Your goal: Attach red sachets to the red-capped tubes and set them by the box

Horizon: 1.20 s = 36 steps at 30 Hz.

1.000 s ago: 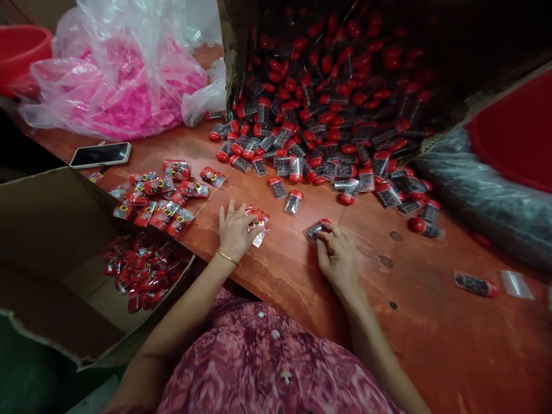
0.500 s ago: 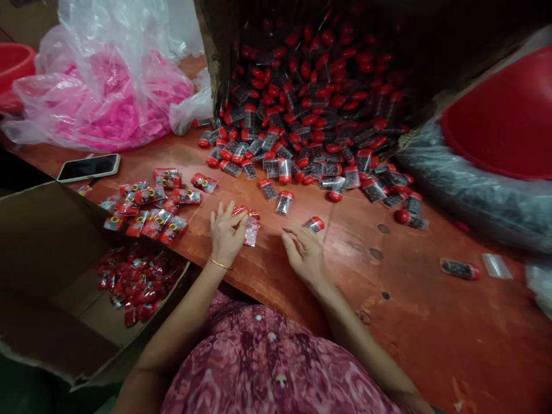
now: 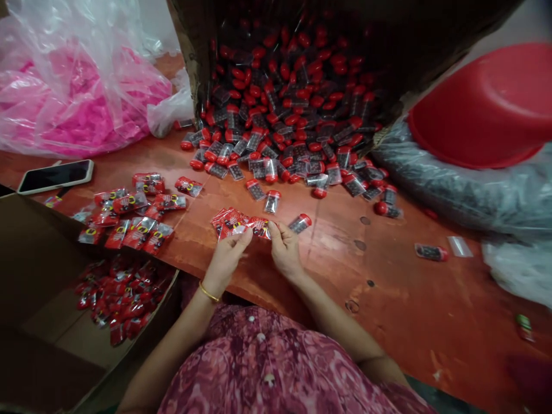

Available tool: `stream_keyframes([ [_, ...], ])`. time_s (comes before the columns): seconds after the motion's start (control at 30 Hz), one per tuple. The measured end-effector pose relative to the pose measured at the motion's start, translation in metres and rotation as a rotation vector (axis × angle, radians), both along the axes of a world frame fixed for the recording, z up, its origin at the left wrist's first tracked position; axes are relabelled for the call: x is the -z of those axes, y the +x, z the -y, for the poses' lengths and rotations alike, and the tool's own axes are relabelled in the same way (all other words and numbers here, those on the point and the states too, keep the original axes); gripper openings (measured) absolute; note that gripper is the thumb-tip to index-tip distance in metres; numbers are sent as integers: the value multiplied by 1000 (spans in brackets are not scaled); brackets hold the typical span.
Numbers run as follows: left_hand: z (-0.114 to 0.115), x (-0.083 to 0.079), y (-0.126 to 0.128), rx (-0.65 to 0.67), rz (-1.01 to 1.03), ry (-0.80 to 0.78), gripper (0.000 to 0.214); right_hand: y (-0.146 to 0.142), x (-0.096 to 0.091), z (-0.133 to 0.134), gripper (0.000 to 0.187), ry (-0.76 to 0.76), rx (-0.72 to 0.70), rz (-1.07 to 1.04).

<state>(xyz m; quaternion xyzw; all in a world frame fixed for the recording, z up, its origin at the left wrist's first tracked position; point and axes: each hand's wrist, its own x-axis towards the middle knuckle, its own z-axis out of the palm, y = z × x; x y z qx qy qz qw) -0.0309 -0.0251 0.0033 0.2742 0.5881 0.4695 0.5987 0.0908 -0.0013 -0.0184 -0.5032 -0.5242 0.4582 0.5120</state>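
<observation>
My left hand (image 3: 227, 257) and my right hand (image 3: 282, 250) meet near the table's front edge. Both pinch a red printed sachet (image 3: 259, 227) at the edge of a small stack of empty sachets (image 3: 229, 221). A clear vial with a red cap (image 3: 299, 223) lies on the table just right of my right hand. Behind it, several more red-capped vials (image 3: 267, 167) spill from a tipped cardboard box (image 3: 190, 34). Filled sachets (image 3: 129, 213) lie in a loose heap to the left.
An open cardboard box (image 3: 38, 276) at the lower left holds several filled sachets. A phone (image 3: 55, 176) lies at the left. A pink-filled plastic bag (image 3: 77, 98) sits behind it. A red basin (image 3: 483, 109) rests on a dark bag at the right. A stray vial (image 3: 431, 252) lies right.
My right hand let go of a vial, left it on the table and moved left to meet my left hand on a sachet. The view shifted right.
</observation>
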Motion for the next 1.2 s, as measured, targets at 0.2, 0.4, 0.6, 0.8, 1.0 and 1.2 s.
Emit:
stream_keyframes([
  [0.2, -2, -8, 20, -156, 289, -58, 36, -2, 3, 7, 25, 66, 32, 86],
  [0.4, -6, -10, 24, -154, 327, -85, 40, 4, 4, 9, 34, 156, 40, 243],
  [0.6, -15, -10, 20, -205, 346, -110, 40, 47, -8, -5, 46, -150, 130, 964],
  [0.8, -20, -8, 24, -167, 413, -119, 40, 67, -4, -25, 45, -432, 141, 1291],
  [1.0, -18, -8, 16, -156, 430, -135, 33, 77, 15, -14, 20, -62, 51, 811],
  [1.2, -16, -8, 13, -85, 370, -122, 32, 82, -13, 22, 24, -100, -123, 106],
])
